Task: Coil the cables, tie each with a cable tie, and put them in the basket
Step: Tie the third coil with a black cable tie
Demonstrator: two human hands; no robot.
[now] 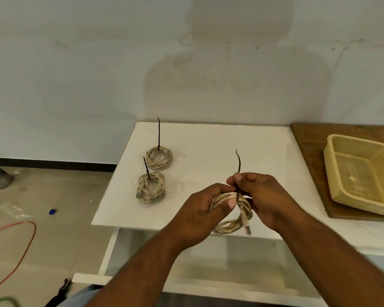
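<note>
At lower centre I am gripping the coil (227, 227) in my left hand (197, 214), right hand (264, 196) pinching the tie (238, 163), aiming to pull straight until snug.

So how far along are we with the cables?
Done: two tied coils, far coil and near coil, lie on the table. In hand: the left hand holds a third coil while the right hand pinches its cable tie. Left: finishing that tie and moving all three into the basket, which holds no cable.

Even, soft indoor light – a faint shadow is cast on the wall (220, 69); edges are bowed by wide-angle distortion – slight softness throughout.
</note>
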